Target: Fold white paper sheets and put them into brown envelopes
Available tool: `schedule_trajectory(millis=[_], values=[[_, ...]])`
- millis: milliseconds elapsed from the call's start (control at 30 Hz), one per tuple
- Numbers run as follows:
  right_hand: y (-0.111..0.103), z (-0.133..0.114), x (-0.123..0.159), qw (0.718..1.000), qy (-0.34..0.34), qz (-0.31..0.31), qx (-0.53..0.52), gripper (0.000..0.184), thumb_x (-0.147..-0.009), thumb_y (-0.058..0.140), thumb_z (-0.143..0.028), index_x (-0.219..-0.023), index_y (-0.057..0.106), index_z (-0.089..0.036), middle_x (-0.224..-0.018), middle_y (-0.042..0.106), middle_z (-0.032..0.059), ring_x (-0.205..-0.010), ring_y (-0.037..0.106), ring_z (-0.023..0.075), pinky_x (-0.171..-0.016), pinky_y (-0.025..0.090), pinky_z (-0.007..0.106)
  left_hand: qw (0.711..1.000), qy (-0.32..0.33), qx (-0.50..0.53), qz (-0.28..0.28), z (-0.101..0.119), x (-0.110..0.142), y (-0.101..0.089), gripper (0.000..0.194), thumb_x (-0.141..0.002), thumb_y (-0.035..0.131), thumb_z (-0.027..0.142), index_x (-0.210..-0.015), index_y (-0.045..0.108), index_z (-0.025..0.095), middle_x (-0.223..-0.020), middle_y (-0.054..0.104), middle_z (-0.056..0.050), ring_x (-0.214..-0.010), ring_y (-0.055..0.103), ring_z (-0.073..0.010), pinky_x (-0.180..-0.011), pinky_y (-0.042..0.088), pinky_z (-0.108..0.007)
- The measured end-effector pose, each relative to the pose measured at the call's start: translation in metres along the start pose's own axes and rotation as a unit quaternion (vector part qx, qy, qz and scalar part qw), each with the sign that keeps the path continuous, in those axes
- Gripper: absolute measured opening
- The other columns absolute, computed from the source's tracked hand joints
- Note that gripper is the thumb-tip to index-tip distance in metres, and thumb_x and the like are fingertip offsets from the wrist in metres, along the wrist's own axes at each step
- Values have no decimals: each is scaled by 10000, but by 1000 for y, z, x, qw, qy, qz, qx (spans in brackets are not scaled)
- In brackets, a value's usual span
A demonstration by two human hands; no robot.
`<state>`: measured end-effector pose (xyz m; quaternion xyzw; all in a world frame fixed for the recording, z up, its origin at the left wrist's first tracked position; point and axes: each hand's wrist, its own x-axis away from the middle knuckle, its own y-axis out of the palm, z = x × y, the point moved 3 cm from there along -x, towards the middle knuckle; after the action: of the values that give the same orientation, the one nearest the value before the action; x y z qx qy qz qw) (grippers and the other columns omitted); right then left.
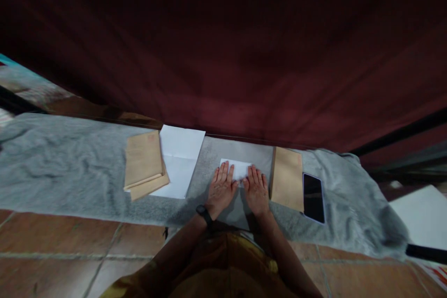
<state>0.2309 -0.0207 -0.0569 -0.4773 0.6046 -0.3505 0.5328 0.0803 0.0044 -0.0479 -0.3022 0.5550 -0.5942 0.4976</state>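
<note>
A folded white sheet of paper (pixel 239 169) lies flat on the grey cloth in front of me. My left hand (pixel 222 189), with a dark watch on its wrist, rests on the sheet's left part, palm down and fingers stretched out. On the right part lies my right hand (pixel 257 191), also flat with its fingers extended. The two thumbs point toward each other over the paper's near edge. Just right of my right hand is a stack of brown envelopes (pixel 287 179). Left of my left hand are white sheets (pixel 180 156) with a crease across them.
More brown envelopes (pixel 143 156) overlap the white sheets at the left. A phone (pixel 313 197) with a dark screen lies beside the right stack. The grey cloth (pixel 70 163) covers a long narrow surface, with a dark red curtain (pixel 223 65) behind it and tiled floor (pixel 63 235) below.
</note>
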Motion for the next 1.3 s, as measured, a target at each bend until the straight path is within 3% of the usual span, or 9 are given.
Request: schedule_trajectory(millis=[200, 400, 667, 833, 1033, 1200, 1300], values=[[-5, -7, -2, 999, 33, 6, 8, 530, -1084, 303, -287, -1562, 396, -78, -1625, 387, 174, -1507, 349, 308, -1212, 277, 553, 1000, 12, -1, -12, -2, -3, -5, 664, -1014, 465, 473, -1578, 374, 134, -1661, 321, -171, -1557, 265, -305, -1264, 250, -501], [1, -35, 3, 998, -41, -15, -53, 542, -1083, 326, -287, -1586, 348, -89, -1635, 372, 172, -1530, 318, 268, -1226, 301, 513, 999, 35, -3, -20, -4, -5, -9, 601, -982, 434, 219, -1577, 380, 150, -1661, 329, -158, -1555, 270, -298, -1255, 263, -517], [-4, -13, 14, 998, -29, 24, -42, 576, -1079, 359, -335, -1600, 310, -95, -1607, 404, 208, -1487, 403, 303, -1193, 361, 551, 999, 47, 18, -8, -15, -12, -14, 531, -1034, 384, 319, -1528, 460, 141, -1625, 401, -150, -1538, 319, -282, -1263, 261, -511], [-5, -10, 20, 999, -40, 18, -29, 589, -1070, 397, -331, -1581, 325, -48, -1602, 400, 235, -1503, 370, 311, -1200, 350, 549, 1000, 18, 25, -5, -5, -14, -6, 546, -1046, 365, 321, -1548, 411, 112, -1632, 385, -164, -1538, 318, -283, -1253, 293, -503], [-9, -7, 20, 997, -65, 20, -33, 551, -1082, 349, -296, -1571, 346, -42, -1614, 377, 241, -1513, 345, 315, -1198, 335, 564, 992, 112, 52, -33, 5, -4, -3, 510, -1068, 338, 295, -1560, 399, 176, -1658, 358, -93, -1554, 280, -215, -1277, 247, -441], [-18, -9, 39, 988, -143, -27, -42, 511, -1059, 359, -225, -1552, 419, -105, -1609, 418, 183, -1501, 375, 304, -1215, 312, 558, 990, 129, 52, -38, 2, -1, -3, 510, -1070, 371, 337, -1555, 408, 182, -1668, 334, -99, -1559, 265, -220, -1286, 200, -441], [-21, -10, 51, 988, -144, -47, -33, 524, -1056, 363, -243, -1560, 413, -108, -1596, 435, 190, -1482, 403, 305, -1213, 315, 543, 989, 137, 49, -38, 2, -2, -3, 509, -1067, 385, 339, -1554, 413, 192, -1667, 336, -100, -1563, 253, -232, -1287, 178, -460]])
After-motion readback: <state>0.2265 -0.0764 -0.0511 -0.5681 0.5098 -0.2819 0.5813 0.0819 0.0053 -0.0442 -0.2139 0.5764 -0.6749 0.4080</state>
